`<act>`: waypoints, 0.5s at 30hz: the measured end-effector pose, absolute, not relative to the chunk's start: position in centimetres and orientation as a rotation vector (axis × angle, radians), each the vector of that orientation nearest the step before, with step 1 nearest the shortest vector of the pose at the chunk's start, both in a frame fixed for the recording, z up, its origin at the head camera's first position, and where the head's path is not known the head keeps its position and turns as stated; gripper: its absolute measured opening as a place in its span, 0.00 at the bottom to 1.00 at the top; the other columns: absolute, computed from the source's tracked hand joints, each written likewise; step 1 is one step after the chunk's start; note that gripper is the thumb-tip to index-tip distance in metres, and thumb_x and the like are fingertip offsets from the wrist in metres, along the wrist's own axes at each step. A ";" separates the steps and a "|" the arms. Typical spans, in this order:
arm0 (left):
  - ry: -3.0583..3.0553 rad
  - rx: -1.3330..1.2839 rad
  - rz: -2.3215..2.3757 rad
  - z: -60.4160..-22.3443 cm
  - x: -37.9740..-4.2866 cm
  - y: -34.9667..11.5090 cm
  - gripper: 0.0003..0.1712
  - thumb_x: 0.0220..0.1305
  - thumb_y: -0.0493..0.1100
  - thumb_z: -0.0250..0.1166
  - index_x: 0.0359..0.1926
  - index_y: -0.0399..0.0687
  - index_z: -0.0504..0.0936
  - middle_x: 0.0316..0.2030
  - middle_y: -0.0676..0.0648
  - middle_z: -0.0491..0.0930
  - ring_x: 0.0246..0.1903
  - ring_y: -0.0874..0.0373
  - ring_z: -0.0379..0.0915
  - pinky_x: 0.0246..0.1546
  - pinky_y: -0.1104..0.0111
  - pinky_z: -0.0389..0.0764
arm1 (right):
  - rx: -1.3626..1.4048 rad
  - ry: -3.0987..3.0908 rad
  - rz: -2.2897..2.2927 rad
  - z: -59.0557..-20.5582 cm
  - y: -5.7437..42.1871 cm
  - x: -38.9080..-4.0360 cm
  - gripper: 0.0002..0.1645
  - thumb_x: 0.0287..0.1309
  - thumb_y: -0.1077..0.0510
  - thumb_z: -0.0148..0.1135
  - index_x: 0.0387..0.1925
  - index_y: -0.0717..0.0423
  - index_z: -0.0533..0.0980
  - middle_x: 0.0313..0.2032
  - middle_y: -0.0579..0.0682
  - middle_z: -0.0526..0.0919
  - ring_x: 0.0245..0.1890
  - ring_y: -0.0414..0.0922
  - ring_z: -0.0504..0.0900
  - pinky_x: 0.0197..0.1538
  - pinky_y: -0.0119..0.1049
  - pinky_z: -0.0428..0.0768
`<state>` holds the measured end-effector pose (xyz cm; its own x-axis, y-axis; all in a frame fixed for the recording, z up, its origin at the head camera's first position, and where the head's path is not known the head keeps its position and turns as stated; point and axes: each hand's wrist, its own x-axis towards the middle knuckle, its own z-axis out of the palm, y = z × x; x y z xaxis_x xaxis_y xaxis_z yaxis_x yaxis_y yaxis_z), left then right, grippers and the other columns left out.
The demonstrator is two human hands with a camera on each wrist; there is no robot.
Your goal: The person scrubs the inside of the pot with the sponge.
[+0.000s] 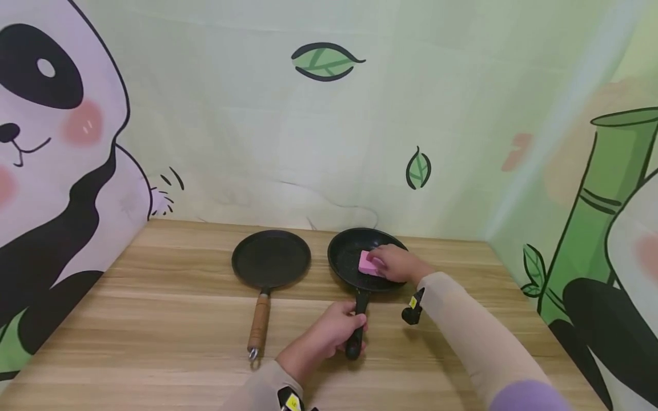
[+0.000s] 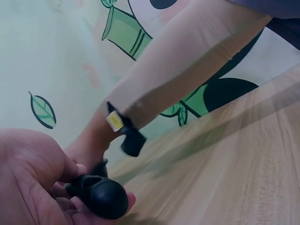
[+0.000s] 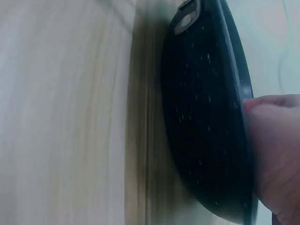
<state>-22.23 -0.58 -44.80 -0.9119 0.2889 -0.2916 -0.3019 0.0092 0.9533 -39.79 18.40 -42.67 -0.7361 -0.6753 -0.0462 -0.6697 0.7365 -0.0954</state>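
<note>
A black frying pan [image 1: 341, 245] stands toward the back of the wooden table, its handle pointing at me. My left hand [image 1: 336, 328] grips the black handle [image 1: 362, 302]; in the left wrist view the rounded handle end [image 2: 108, 199] pokes out past the fingers. Inside the pan, my right hand [image 1: 394, 262] holds a pink sponge [image 1: 366, 264] against the inner surface. The right wrist view has the pan's speckled outer side [image 3: 206, 112], with the right hand [image 3: 276, 145] reaching over the rim and the sponge hidden behind it.
Left of the frying pan lies a flat black griddle pan [image 1: 271, 258] with a wooden handle [image 1: 260, 322] ending in a metal ring. Wood-grain tabletop [image 1: 169, 308] surrounds both pans. A printed panda-and-bamboo backdrop [image 1: 231, 114] rises along the table's back and sides.
</note>
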 end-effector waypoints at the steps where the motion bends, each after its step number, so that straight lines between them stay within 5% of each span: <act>1: 1.888 -0.008 1.950 -44.8 -22.2 -0.6 0.16 0.77 0.37 0.54 0.59 0.33 0.73 0.34 0.40 0.78 0.22 0.50 0.78 0.25 0.54 0.88 | -1.124 2.858 -0.128 -42.9 18.2 -40.1 0.16 0.68 0.62 0.61 0.55 0.58 0.78 0.51 0.57 0.83 0.56 0.55 0.79 0.66 0.53 0.75; 15: 1.881 -0.001 1.995 -45.1 -21.5 -0.1 0.10 0.76 0.35 0.54 0.50 0.31 0.75 0.29 0.43 0.74 0.20 0.50 0.76 0.23 0.53 0.88 | -1.169 2.882 -0.251 -45.0 14.8 -42.8 0.21 0.64 0.71 0.59 0.58 0.56 0.75 0.56 0.56 0.80 0.60 0.53 0.76 0.70 0.50 0.71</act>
